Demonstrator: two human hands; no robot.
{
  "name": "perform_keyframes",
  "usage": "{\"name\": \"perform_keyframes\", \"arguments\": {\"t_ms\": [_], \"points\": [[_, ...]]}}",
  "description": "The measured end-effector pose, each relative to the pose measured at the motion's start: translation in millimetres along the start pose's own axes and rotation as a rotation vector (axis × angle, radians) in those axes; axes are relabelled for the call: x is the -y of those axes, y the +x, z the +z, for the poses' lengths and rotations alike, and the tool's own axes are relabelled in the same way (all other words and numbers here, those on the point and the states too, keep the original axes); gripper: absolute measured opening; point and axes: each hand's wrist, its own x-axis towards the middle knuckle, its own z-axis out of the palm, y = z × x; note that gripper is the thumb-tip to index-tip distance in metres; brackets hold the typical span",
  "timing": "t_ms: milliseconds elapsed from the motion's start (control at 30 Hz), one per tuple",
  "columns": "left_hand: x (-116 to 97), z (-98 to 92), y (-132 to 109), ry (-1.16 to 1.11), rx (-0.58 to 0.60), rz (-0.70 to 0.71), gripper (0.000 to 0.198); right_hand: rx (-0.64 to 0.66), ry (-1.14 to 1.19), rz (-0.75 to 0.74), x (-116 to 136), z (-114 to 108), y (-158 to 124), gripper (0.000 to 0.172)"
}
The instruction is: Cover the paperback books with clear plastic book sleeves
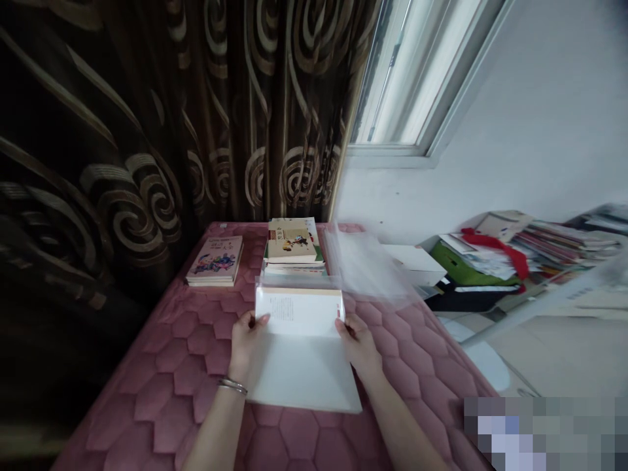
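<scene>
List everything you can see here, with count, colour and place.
held book: one, white, in both hands
clear film: one, transparent, held book's far end
central books: several, cream on top, beyond the film
side books: two or more, pale, left
plastic sheets: count blurred, clear, right of central books
box-like item: one, white, beside sheets
green item: one, green, right
red cloth: one, red, right
papers: many, mixed, far right
padded surface: one, pink, underneath
curtain: one, brown patterned, left background
window: one, pale, upper right
wall: one, white, right
bangles: count unclear, silvery, left wrist
left hand: one, bare, book's left edge
right hand: one, bare, right edge
</scene>
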Motion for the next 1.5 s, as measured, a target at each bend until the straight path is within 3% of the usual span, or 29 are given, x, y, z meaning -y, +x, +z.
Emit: {"name": "perform_keyframes", "arguments": {"t_ms": [133,267,400,533,733,867,967,1200,1500], "points": [[-4.8,-4.7,-1.7,0.021,0.068,0.021,0.036,-0.066,-0.013,-0.016,2.9,5.1,0.5,0.048],[-0.3,-12.9,-1.8,0.012,0.195,0.007,0.038,-0.007,0.044,0.007,8.0,0.8,-3.4,0.047],[7.2,-15.2,0.3,0.107,0.150,-0.007,0.037,0.072,0.133,0.042,8.1,-6.5,-7.1,0.043],[7.5,-13.2,1.2,0.206,0.099,0.018,0.037,0.099,0.081,0.055,4.7,-8.4,-6.5,0.041],[2.1,-8.9,0.0,0.304,0.038,0.081,0.034,0.000,-0.015,0.016,-0.3,1.6,-3.0,0.048],[4.3,-10.6,2.1,0.260,0.100,0.078,0.036,-0.064,-0.021,-0.026,0.7,7.5,-4.3,0.048],[6.9,-13.9,3.9,0.220,0.174,0.077,0.034,-0.043,0.028,-0.003,4.6,5.5,-6.0,0.047],[6.8,-13.0,4.1,0.284,0.111,0.073,0.033,0.082,0.120,0.015,10.4,-8.2,-8.2,0.037],[4.9,-9.5,2.4,0.366,0.066,0.086,0.029,-0.010,-0.053,-0.049,-5.8,0.4,-5.5,0.045]]}}
